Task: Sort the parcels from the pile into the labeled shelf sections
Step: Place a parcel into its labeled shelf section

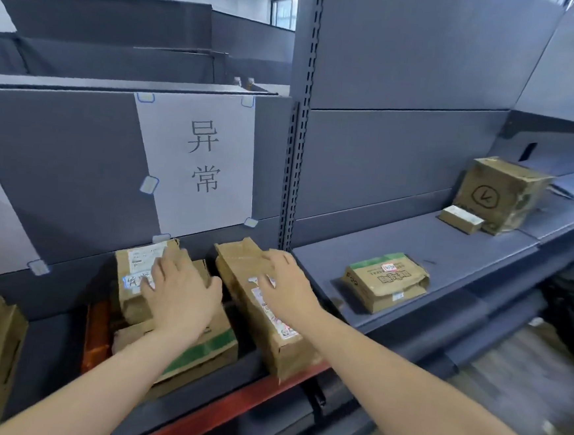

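Two parcels, a small one [143,274] stacked on a green-striped box [199,351] and a long one [265,305] overhanging the shelf's front edge [265,384], are being steadied under the 异常 sign [200,162] by the flat, spread left hand [180,294] and right hand [287,286], seemingly to seat them.

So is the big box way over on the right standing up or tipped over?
Tipped a bit. The big box leans, with its bottom edge propped on the small flat box in front of it on the shelf.

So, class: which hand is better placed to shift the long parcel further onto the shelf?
Right hand: it already rests flat on the long parcel. The left hand covers the stacked parcels beside it.
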Motion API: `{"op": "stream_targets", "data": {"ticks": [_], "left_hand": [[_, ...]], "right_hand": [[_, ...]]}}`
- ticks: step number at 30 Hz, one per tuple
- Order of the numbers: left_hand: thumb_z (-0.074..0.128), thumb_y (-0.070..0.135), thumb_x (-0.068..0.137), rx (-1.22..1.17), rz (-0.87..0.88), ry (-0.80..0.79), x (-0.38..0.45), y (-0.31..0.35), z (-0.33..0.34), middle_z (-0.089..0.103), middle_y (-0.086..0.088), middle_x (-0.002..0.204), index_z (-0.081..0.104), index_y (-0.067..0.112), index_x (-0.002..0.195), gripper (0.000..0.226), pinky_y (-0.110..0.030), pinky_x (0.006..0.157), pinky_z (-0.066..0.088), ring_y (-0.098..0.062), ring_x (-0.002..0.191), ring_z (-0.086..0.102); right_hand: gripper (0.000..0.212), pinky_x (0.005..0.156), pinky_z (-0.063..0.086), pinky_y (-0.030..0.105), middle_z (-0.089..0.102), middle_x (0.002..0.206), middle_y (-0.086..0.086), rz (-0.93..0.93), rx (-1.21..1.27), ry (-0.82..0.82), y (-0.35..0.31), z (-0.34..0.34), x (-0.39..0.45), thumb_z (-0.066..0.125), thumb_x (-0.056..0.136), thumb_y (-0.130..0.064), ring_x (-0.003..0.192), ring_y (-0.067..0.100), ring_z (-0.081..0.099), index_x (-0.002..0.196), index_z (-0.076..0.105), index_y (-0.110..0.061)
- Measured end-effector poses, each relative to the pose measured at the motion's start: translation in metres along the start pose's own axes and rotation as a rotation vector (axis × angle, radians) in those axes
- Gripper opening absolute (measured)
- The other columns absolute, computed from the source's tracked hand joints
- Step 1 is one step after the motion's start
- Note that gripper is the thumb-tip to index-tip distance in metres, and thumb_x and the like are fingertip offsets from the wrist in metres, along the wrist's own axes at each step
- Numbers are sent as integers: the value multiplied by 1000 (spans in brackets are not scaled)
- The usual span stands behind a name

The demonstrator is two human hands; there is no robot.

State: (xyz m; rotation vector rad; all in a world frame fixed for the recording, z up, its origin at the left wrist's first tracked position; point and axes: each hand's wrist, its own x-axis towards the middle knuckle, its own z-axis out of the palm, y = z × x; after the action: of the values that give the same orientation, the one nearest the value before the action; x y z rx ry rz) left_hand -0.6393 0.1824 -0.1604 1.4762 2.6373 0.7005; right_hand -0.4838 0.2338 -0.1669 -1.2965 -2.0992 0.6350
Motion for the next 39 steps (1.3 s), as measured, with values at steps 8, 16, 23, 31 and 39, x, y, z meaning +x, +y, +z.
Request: {"op": "stream_targets", "data": {"ticks": [8,16,23,31,39], "left_hand": [[49,38,93,-318,146,-307,-7,105,40,38,-7,148,31,17,145,58,-44,107,28,-28,134,35],[50,48,95,-517,15,-500,-2,198,110,29,-4,157,25,16,151,69,-37,111,31,-25,141,32],[46,48,97,-497,-166,-571,-11,255,174,27,-7,157,17,11,154,74,-25,96,37,-27,138,37],[52,47,95,-566,-415,-612,-17,283,221,39,-8,150,23,10,150,73,-33,106,36,-27,134,42],[60,51,89,-516,-436,-638,-12,295,236,48,-3,143,17,11,151,86,-34,100,44,-25,126,49]], "right_hand": [[43,101,38,32,37,147,2,136,-49,27,89,-72,5,45,100,-21,128,21,44,142,39,-15],[48,103,36,34,35,150,3,213,-73,-55,188,-137,30,46,97,-17,132,22,41,144,36,-17],[46,90,41,32,45,142,1,303,-210,-78,285,-177,51,48,97,-26,117,21,50,141,39,-21],[51,93,39,36,42,142,11,493,-189,-146,364,-198,74,48,97,-35,128,29,41,139,36,-9],[69,93,41,36,51,138,13,581,-52,-264,382,-186,82,49,97,-45,123,30,50,147,26,-5]]}}
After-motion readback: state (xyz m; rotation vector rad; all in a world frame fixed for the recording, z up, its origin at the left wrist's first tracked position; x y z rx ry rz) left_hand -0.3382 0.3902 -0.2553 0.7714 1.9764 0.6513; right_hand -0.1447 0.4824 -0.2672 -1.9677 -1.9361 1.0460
